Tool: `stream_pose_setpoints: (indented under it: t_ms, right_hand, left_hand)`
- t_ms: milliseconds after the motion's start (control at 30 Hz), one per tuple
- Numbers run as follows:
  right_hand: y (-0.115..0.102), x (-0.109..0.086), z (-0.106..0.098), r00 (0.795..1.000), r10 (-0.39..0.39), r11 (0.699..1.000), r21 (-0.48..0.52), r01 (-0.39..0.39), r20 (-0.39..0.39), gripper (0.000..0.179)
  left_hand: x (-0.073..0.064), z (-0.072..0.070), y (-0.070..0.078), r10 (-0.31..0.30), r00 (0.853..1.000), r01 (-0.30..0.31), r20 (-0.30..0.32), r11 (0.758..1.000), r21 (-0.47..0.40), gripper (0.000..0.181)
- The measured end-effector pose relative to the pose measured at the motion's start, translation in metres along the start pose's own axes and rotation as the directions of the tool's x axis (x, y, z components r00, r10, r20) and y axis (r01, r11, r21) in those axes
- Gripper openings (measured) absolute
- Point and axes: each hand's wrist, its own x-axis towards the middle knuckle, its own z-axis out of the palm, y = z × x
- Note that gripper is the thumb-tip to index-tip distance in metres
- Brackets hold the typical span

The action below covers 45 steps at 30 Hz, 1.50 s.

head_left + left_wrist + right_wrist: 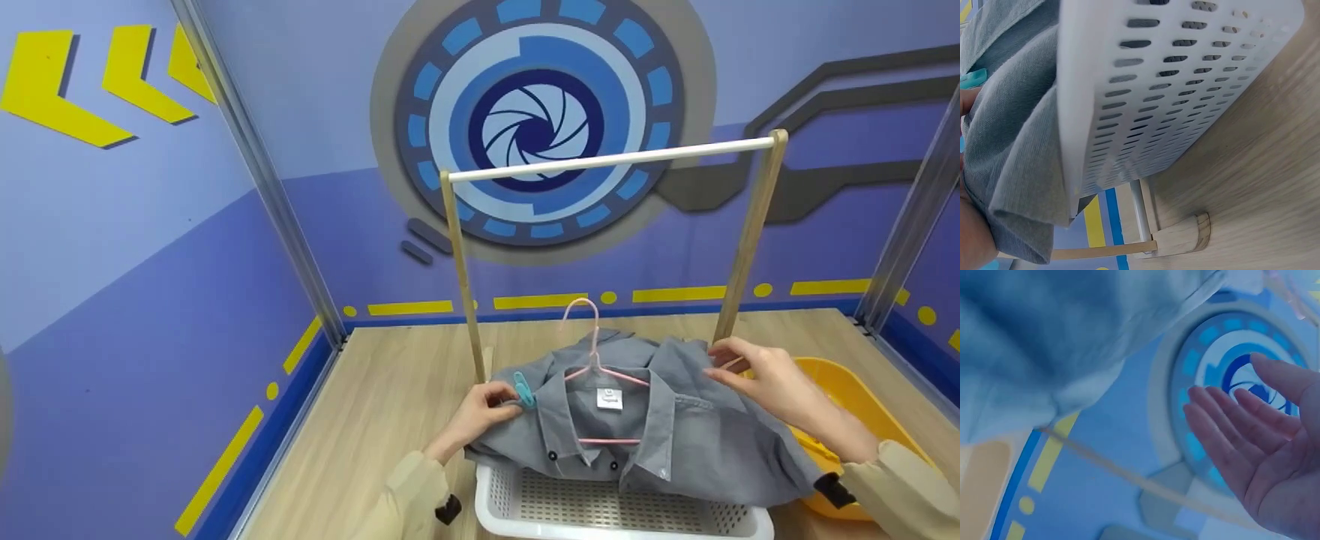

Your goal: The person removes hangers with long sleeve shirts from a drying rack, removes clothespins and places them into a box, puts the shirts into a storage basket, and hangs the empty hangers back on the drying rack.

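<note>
A grey collared shirt [701,431] lies over the white perforated basket [622,532], a pink hanger [595,352] inside its neck with the hook standing up. My left hand [484,412] pinches the shirt at its left shoulder, fingers above and thumb below. Just beside those fingertips a teal clothespin [524,390] is clipped on the cloth; part of this clothespin [972,79] shows in the left wrist view too. My right hand [772,379] is by the shirt's right shoulder. In the right wrist view the right hand [1264,444] has its fingers extended, holding nothing.
Behind the shirt stands a wooden rack with a white rail [615,160] and two uprights. A yellow bin [847,382] with small yellow items sits right of the basket. Patterned walls enclose the wooden table [360,420] at the back and sides.
</note>
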Motion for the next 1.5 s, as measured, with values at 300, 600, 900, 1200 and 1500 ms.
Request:
stream_pose_setpoints:
  t_ms: [300, 600, 900, 1200, 1500]
  right_hand:
    - [-0.034, 0.004, 0.013, 0.995, -0.100, 0.986, 0.129, 0.103, -0.027, 0.025]
    - [-0.062, 0.012, 0.031, 0.982, -0.189, 0.948, 0.259, 0.182, 0.001, 0.032]
    - [-0.085, 0.026, 0.050, 0.951, -0.308, 0.910, 0.298, 0.289, 0.019, 0.035]
    - [-0.104, 0.039, 0.074, 0.906, -0.418, 0.859, 0.350, 0.373, 0.061, 0.035]
    - [-0.119, 0.055, 0.095, 0.893, -0.438, 0.853, 0.363, 0.376, 0.106, 0.036]
  left_hand:
    - [-0.002, 0.002, -0.002, 0.009, 1.000, -0.008, 0.006, 1.000, -0.013, 0.008]
    - [0.000, 0.002, -0.004, 0.038, 0.999, -0.038, -0.008, 0.999, -0.014, 0.006]
    - [-0.001, 0.001, -0.003, -0.001, 1.000, 0.001, -0.008, 0.999, -0.034, 0.007]
    - [0.002, 0.000, 0.001, 0.006, 1.000, -0.006, -0.005, 1.000, -0.028, 0.007]
    - [0.000, 0.000, 0.001, -0.023, 1.000, 0.023, 0.008, 0.999, -0.028, 0.008]
